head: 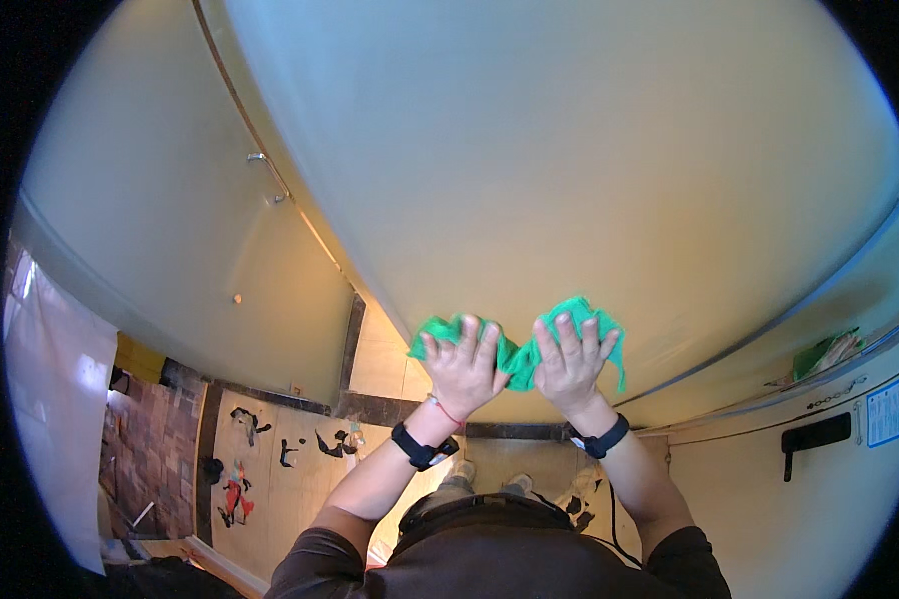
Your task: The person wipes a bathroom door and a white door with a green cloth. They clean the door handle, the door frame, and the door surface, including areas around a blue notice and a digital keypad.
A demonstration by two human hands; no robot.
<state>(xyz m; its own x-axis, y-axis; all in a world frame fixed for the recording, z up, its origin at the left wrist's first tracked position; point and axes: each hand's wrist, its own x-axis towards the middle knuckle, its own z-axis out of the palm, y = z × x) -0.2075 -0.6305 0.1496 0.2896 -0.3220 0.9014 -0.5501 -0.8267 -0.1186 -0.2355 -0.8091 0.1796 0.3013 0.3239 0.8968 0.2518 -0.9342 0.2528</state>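
A crumpled green cloth (523, 365) lies against a large, pale frosted glass panel (569, 165) in front of me. My left hand (461, 368) presses the cloth's left part to the panel with fingers spread, close to the panel's left edge. To its right, my right hand (571, 371) holds the other part flat, its fingertips over the fabric. Between the two hands the cloth runs in loose folds. Some of it is hidden under my palms and fingers. Both wrists wear black bands.
At the left stands a frosted glass door (172, 224) with a metal handle (270, 178). A white door (749, 509) with a black lever handle (815, 438) and chain is at the right. Shoes (246, 423) and dark scraps lie on the tiled floor (285, 494). A cable (616, 517) hangs beside me.
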